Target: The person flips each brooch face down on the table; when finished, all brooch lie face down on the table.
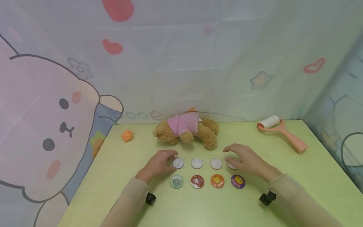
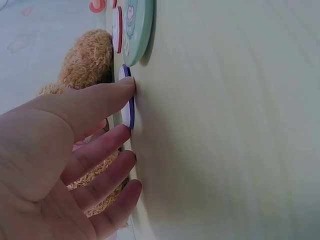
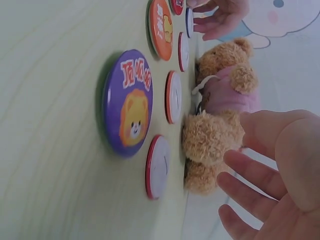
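My left hand (image 1: 159, 164) is at the leftmost face-down badge (image 1: 178, 163), thumb and fingers spread around its edges; whether they touch it I cannot tell. This badge (image 2: 127, 111) lies flat with its white pin side up. My right hand (image 1: 249, 160) hovers over the rightmost face-down badge (image 1: 232, 164), partly covering it in the head view. In the right wrist view its fingers are apart and hold nothing. Two more face-down badges lie between the hands. Nearer me is a row of printed badges: green (image 1: 176, 182), red (image 1: 197, 181), orange (image 1: 217, 181) and purple (image 1: 238, 181).
Behind the badges a teddy bear (image 1: 184, 129) in a pink top lies on its side. An orange lint roller (image 1: 286, 132) with a white roll is at the back right. A small orange ball-like item (image 1: 127, 136) sits at the back left. A printed curtain hangs behind the table.
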Tool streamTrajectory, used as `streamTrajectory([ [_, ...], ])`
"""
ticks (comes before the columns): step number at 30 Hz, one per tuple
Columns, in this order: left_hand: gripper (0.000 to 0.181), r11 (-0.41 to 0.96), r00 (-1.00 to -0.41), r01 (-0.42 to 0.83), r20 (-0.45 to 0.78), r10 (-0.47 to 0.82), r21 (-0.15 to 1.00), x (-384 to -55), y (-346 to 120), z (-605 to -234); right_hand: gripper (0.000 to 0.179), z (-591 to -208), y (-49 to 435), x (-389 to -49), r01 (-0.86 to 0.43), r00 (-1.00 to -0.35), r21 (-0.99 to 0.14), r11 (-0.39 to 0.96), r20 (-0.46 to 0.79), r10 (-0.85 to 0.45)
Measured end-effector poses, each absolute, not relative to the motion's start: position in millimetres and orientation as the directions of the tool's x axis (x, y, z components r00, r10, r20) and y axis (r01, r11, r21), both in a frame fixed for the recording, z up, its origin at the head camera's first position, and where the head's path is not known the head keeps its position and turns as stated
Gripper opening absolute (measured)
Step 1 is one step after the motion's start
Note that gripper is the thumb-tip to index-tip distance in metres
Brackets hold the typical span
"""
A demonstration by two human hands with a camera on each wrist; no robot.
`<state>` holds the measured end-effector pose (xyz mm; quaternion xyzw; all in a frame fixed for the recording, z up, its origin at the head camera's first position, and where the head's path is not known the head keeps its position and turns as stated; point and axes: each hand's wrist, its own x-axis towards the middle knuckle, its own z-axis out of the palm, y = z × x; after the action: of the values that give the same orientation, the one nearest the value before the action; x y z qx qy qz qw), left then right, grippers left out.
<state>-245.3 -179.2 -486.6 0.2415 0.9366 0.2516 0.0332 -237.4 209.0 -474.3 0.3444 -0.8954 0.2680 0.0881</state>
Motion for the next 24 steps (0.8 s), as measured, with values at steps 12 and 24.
streamTrajectory([
  [12,0.053,0.744,-0.866,0.489,0.149,0.478,0.456,-237.4,-172.9,-480.1,0.027,-479.3,237.6,-219.0,-0.66,-0.751,-0.39,0.642,0.335,-0.569],
  [24,0.048,0.616,-0.804,0.581,0.253,0.539,0.532,-223.9,-123.9,-459.9,0.028,-492.9,244.2,-207.1,-0.68,-0.728,-0.434,0.591,0.309,-0.611],
])
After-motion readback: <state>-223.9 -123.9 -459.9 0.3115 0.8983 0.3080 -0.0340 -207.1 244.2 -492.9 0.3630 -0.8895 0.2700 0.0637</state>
